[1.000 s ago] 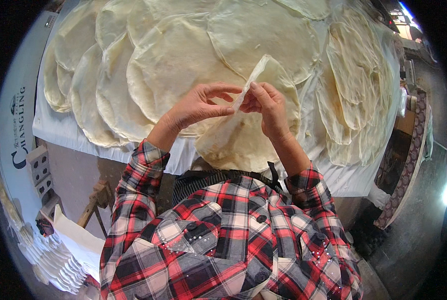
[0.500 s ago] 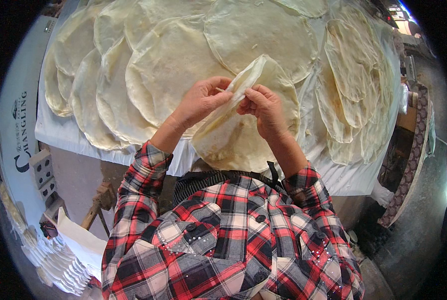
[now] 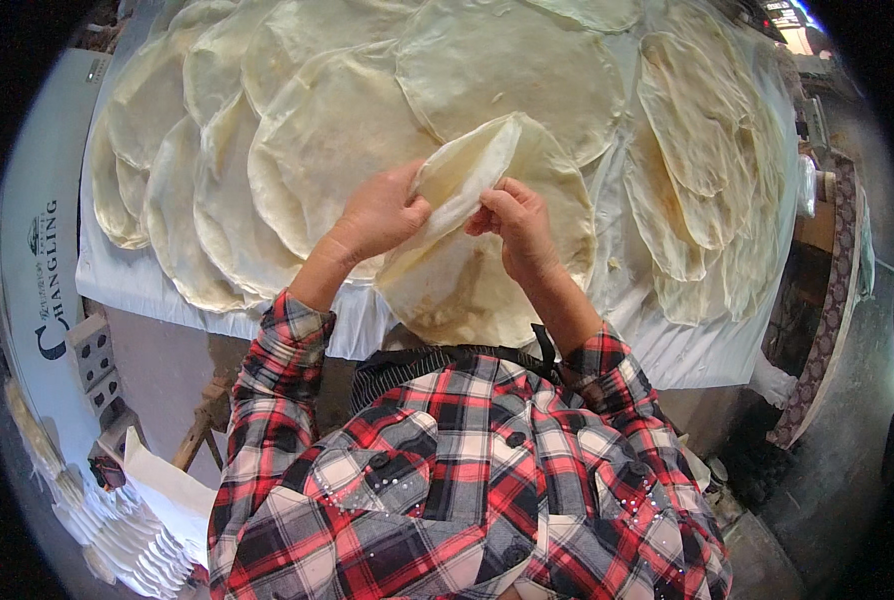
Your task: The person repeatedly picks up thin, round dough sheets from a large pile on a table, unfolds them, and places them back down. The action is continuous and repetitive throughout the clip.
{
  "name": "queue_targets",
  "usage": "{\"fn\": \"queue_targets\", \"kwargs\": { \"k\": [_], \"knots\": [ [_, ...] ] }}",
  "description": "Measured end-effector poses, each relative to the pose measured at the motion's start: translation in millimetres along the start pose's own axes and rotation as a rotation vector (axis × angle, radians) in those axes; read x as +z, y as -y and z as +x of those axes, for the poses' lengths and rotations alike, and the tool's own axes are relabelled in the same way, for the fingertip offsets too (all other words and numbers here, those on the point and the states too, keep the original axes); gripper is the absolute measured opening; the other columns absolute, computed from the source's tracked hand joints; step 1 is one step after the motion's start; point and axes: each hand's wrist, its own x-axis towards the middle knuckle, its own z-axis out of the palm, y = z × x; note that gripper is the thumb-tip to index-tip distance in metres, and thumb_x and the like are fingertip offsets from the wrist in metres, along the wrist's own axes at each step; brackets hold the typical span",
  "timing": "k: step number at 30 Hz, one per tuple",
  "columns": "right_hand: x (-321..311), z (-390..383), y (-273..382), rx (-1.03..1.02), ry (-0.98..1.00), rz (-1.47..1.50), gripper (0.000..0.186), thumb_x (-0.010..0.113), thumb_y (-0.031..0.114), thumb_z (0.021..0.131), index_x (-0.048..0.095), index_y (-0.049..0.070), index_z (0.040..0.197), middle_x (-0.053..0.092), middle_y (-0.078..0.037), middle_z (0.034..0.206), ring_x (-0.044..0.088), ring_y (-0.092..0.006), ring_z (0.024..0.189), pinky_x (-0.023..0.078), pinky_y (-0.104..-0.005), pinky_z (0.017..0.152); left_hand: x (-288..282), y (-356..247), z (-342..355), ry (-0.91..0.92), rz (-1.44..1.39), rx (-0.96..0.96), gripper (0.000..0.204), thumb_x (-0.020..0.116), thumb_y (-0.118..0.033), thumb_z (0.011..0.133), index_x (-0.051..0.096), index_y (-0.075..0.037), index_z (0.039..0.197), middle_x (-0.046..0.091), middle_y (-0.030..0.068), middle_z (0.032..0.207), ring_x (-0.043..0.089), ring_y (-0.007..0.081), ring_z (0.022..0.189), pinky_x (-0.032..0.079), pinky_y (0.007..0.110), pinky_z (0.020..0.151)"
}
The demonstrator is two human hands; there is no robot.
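Observation:
A thin, pale cream round sheet (image 3: 507, 290), soft and slightly see-through, lies near the front edge of the table. Its left part is lifted into a raised, gaping fold between my hands. My left hand (image 3: 382, 212) grips the fold's left edge, thumb bent and fingertips partly hidden behind the sheet. On the other side of the fold, my right hand (image 3: 519, 222) pinches the edge between thumb and curled fingers. Beneath and beyond the held sheet lie similar round sheets (image 3: 337, 140), overlapping one another.
White plastic film (image 3: 667, 355) covers the table. To the right rests a stack of wrinkled sheets (image 3: 702, 170). A pale printed board (image 3: 47, 220) and a perforated block (image 3: 95, 365) stand at the left. White stacked pieces (image 3: 142, 535) are at the lower left.
My left hand has drawn left and a little nearer, spreading the fold wider. My right hand has shifted slightly left and nearer, still pinching. The whole view has tilted a little.

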Motion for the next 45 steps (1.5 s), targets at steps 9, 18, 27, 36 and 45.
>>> {"fn": "queue_targets", "kwargs": {
  "k": [9,18,27,36,45],
  "knots": [
    [-10.5,-3.1,-14.4,0.007,-0.026,0.026,0.014,0.058,0.015,0.084,0.058,0.001,0.084,0.061,-0.007,0.068,0.058,-0.0147,0.056,0.049,-0.0278,0.053,4.2,28.0,-1.2,0.098,-0.242,-0.001,0.046,0.054,-0.011,0.076,0.053,-0.001,0.120,0.065,0.0123,0.097,0.062,0.0235,0.081,0.049,0.036,0.072],
    [22.2,-29.0,-10.6,-0.072,0.048,-0.360,0.065,0.058,0.016,0.084,0.028,-0.006,0.136,0.053,-0.005,0.069,0.053,-0.0124,0.055,0.045,-0.0253,0.048,15.2,-4.8,-11.5,0.402,-0.730,-0.038,0.037,0.053,-0.009,0.082,0.053,-0.002,0.118,0.059,0.0036,0.099,0.056,0.0114,0.087,0.046,0.026,0.073],
    [2.4,-41.8,117.8,-0.590,0.001,-0.614,0.043,0.047,0.011,0.076,0.053,-0.006,0.115,0.060,-0.015,0.077,0.059,-0.0178,0.060,0.047,-0.0331,0.051,29.0,-103.8,15.8,0.360,-1.330,0.077,0.034,0.059,-0.007,0.080,0.056,-0.001,0.113,0.062,0.0053,0.099,0.058,0.0141,0.090,0.047,0.028,0.079],
    [39.1,-70.1,162.7,-1.166,0.209,-1.368,0.055,0.057,0.009,0.075,0.050,-0.002,0.128,0.062,-0.018,0.075,0.060,-0.0346,0.060,0.048,-0.0410,0.057,36.4,-92.2,-0.6,0.095,-1.239,0.438,0.035,0.051,-0.005,0.083,0.053,0.002,0.117,0.062,0.0121,0.109,0.060,0.0227,0.101,0.047,0.035,0.088],
    [-17.4,-26.7,-9.7,-0.576,0.487,-1.311,0.053,0.054,0.007,0.077,0.046,0.013,0.129,0.061,-0.019,0.074,0.059,-0.0395,0.065,0.047,-0.0472,0.058,42.5,24.1,-31.2,-0.356,-1.235,-0.423,0.038,0.051,-0.007,0.079,0.052,0.008,0.115,0.061,0.0159,0.101,0.063,0.0266,0.086,0.055,0.038,0.072]
  ]
}}
